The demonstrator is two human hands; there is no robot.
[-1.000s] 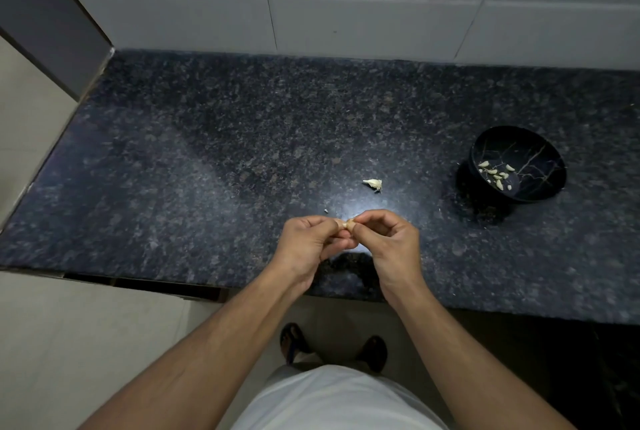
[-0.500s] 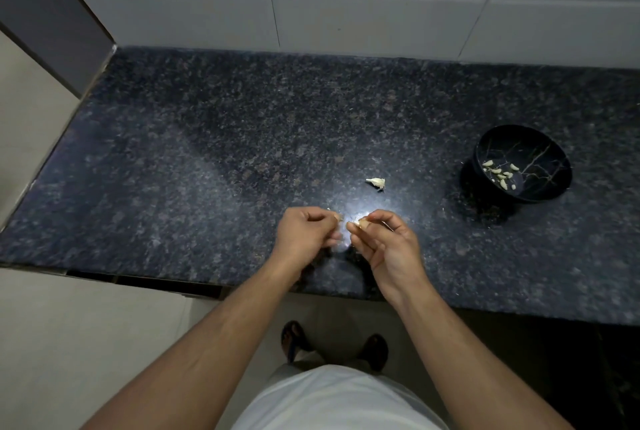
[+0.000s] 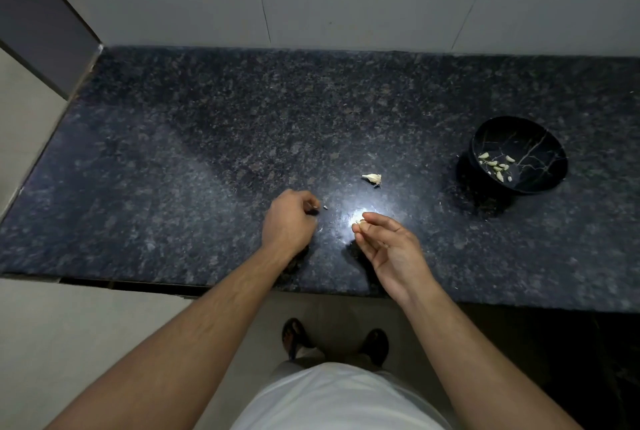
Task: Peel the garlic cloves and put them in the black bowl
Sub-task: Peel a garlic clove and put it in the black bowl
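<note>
Furthest left on the dark granite counter (image 3: 173, 159), the left hand (image 3: 289, 221) hovers knuckles-up with its fingers curled under; whether they pinch a scrap of skin or nothing at all cannot be told from above. Just past its fingertips a tiny pale fleck (image 3: 325, 207) lies on the stone. Next comes the right hand (image 3: 388, 249), palm turned up, thumb and fingertips pinched on a garlic clove (image 3: 358, 219) right over the bright glare spot. Beyond it, an unpeeled clove (image 3: 372, 178) sits alone on the counter. Well apart to the right stands the black bowl (image 3: 543, 183), with several peeled cloves (image 3: 495, 166) lying inside. The risk from here seems to be the carry: the clove is held only at the fingertips and is likely slick once bare, so it could slip out on the long reach to the bowl, or go in with skin clinging to it.
</note>
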